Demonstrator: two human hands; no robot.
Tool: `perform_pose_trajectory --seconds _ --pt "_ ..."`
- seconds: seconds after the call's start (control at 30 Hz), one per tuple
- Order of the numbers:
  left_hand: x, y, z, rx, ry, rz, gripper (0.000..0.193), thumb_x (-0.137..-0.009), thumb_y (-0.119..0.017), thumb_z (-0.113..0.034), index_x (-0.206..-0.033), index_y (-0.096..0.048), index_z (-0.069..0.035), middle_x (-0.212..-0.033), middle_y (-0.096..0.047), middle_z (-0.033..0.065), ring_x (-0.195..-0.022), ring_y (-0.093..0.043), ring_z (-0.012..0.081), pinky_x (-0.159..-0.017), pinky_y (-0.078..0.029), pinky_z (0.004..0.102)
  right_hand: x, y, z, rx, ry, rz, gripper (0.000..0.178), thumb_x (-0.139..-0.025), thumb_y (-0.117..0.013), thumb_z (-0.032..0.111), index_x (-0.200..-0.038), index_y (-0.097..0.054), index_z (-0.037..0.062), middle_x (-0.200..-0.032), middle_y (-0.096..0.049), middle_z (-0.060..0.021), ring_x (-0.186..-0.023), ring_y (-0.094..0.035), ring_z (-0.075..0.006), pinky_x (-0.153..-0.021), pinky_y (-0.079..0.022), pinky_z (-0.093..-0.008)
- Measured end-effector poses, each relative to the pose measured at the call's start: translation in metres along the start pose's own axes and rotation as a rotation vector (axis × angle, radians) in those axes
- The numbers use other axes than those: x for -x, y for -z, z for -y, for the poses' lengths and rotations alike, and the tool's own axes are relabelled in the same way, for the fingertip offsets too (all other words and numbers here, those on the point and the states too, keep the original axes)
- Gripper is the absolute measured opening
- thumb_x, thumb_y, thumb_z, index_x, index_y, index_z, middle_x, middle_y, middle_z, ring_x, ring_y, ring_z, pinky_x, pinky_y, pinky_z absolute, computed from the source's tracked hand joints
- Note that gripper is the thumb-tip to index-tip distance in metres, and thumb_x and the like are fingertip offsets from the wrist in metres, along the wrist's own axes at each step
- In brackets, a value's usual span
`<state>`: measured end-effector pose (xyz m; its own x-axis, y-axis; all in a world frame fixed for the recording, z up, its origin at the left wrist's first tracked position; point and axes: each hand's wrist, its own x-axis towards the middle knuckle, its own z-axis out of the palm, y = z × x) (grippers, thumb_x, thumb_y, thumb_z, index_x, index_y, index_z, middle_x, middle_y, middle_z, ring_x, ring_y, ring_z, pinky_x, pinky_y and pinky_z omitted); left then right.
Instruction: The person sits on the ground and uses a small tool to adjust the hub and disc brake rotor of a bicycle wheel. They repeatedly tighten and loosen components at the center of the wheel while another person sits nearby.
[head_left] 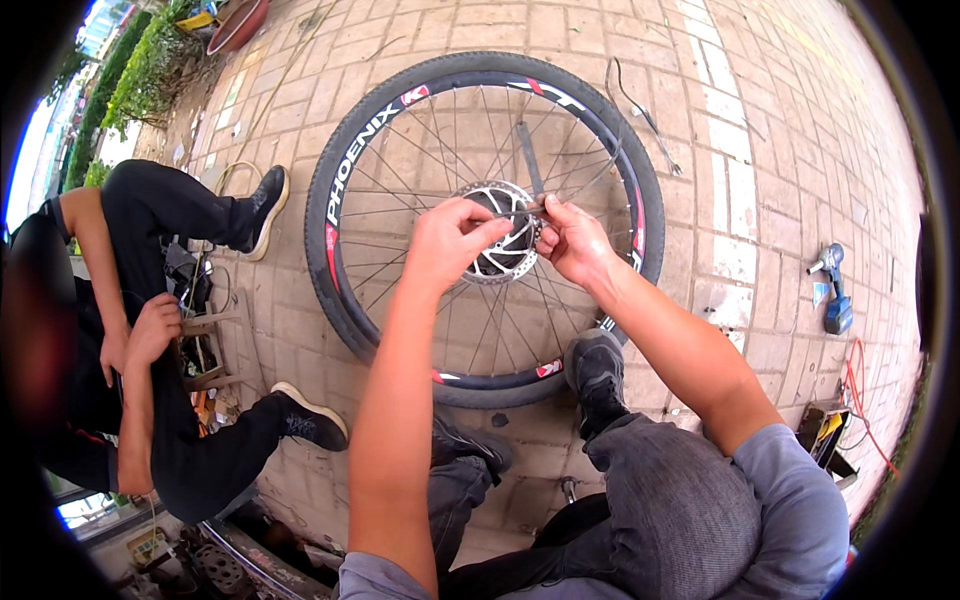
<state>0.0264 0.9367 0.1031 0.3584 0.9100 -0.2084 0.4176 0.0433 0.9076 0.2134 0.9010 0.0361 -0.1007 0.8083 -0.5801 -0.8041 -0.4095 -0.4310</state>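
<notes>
A spoked bicycle wheel (640, 180) with a black tyre lies flat on the paving in front of me, a silver brake disc (497, 268) at its hub. Above the disc, my left hand (450, 240) pinches one end of a short dark stretch of cable. My right hand (575, 243) grips the same piece from the other side, its fingers curled. From the right hand a thin grey cable (602, 172) runs over the rim, with loose plug ends (672, 165) beyond the tyre. A flat metal bar (528, 155) lies across the spokes just past my hands.
At the left another person (140, 330) sits, hands together near their knee. A blue cordless power tool (835, 295) lies on the paving to the right, near a metal box (826, 432) and an orange cord (858, 385). My shoe (597, 372) is by the tyre.
</notes>
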Motion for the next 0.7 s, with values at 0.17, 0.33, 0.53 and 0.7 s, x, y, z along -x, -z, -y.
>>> perform_pose_trajectory --seconds 0.17,0.33,0.53,0.7 --pt "-0.013 -0.009 -0.006 -0.192 -0.2 -0.063 0.02 -0.082 -0.069 -0.018 -0.084 -0.066 0.001 -0.077 -0.063 0.0073 -0.067 -0.06 0.0158 -0.061 -0.047 0.0288 0.002 -0.004 0.001 0.004 -0.014 0.002 0.015 -0.096 -0.053 0.021 -0.092 -0.054 0.0073 -0.082 -0.058 -0.003 -0.054 -0.04 -0.0085 -0.051 -0.035 -0.0247" --pt "-0.012 -0.011 -0.012 -0.602 -0.448 0.051 0.027 -0.08 -0.07 -0.028 -0.079 -0.065 -0.002 -0.075 -0.062 0.0142 -0.067 -0.06 0.0307 -0.06 -0.046 0.0386 -0.002 0.002 0.002 0.008 -0.014 0.016 0.014 -0.095 -0.054 0.022 -0.092 -0.054 0.008 -0.083 -0.059 -0.0027 -0.055 -0.04 -0.0085 -0.051 -0.035 -0.0249" --pt "-0.011 -0.013 0.003 -0.61 -0.415 -0.042 0.03 -0.08 -0.07 -0.03 -0.075 -0.064 -0.001 -0.068 -0.061 0.0142 -0.062 -0.058 0.0333 -0.057 -0.045 0.0403 -0.002 -0.001 0.0 0.0 -0.029 -0.008 0.014 -0.094 -0.056 0.022 -0.091 -0.054 0.0081 -0.083 -0.059 -0.0021 -0.055 -0.041 -0.008 -0.05 -0.035 -0.0248" --pt "-0.012 -0.016 0.0 -0.495 -0.469 -0.051 0.027 -0.079 -0.071 -0.026 -0.077 -0.064 0.0 -0.067 -0.061 0.0128 -0.059 -0.059 0.0288 -0.056 -0.046 0.0361 -0.001 0.002 0.002 0.005 -0.028 0.013 0.013 -0.094 -0.056 0.021 -0.092 -0.055 0.0079 -0.083 -0.059 -0.0018 -0.054 -0.04 -0.0078 -0.05 -0.035 -0.0245"
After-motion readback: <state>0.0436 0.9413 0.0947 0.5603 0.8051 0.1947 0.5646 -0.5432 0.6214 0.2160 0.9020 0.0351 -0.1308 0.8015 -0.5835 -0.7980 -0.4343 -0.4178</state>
